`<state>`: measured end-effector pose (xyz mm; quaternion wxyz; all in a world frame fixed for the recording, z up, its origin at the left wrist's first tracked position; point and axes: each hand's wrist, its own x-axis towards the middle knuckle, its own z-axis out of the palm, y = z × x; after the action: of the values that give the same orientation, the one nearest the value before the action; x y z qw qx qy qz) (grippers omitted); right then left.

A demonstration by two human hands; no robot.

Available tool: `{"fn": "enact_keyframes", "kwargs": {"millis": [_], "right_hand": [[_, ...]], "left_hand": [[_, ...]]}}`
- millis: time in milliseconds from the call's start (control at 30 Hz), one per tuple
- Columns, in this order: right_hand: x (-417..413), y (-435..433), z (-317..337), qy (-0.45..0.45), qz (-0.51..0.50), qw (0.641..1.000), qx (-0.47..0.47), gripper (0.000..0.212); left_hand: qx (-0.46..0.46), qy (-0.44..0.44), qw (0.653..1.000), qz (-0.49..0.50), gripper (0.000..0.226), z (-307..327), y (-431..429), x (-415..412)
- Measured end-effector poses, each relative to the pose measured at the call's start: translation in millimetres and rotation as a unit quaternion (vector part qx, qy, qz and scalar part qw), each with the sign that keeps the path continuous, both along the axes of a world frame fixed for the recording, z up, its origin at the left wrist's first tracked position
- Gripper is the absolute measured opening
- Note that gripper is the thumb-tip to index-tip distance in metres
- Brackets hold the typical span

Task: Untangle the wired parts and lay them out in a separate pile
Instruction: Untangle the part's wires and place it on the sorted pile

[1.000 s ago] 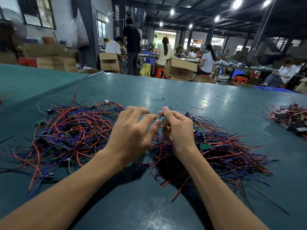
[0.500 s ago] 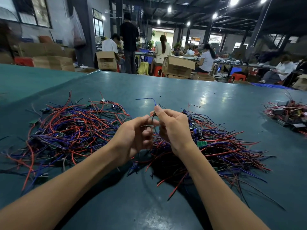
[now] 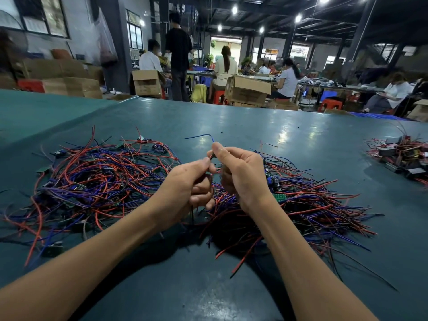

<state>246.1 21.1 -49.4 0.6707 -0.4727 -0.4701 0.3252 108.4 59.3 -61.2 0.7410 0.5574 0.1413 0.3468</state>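
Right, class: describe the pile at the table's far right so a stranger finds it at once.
Start at the teal table. Pass the big wire heap beside the right hand to the small pile farther right. Only it holds black box-shaped parts.

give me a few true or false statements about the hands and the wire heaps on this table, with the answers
1. The left hand and right hand meet between the left heap of red and blue wires and the right heap. True.
2. The left hand lies flat and open. False: its fingers are curled, pinching the wired part that the right hand also pinches.
3. A thin blue wire sticks up above the right hand. True.
4. The tabletop is bare wood. False: the tabletop is glossy teal.
5. A smaller heap with black box-shaped parts lies at the far right. True.
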Motion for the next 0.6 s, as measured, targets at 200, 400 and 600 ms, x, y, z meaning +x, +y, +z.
{"fn": "enact_keyframes", "kwargs": {"millis": [200,400,600], "right_hand": [[10,3,-3,0.044,-0.029,0.999,0.01,0.03],[17,7,-6,0.034,-0.063,0.997,-0.001,0.029],[13,7,-9,-0.008,-0.078,0.997,0.001,0.027]], "left_hand": [[0.214,0.097,0.971,0.048,0.029,-8,-11,-3],[-0.019,0.12,0.99,-0.076,0.031,1,-7,-5],[-0.184,0.154,0.96,-0.143,0.02,9,3,-15]]}}
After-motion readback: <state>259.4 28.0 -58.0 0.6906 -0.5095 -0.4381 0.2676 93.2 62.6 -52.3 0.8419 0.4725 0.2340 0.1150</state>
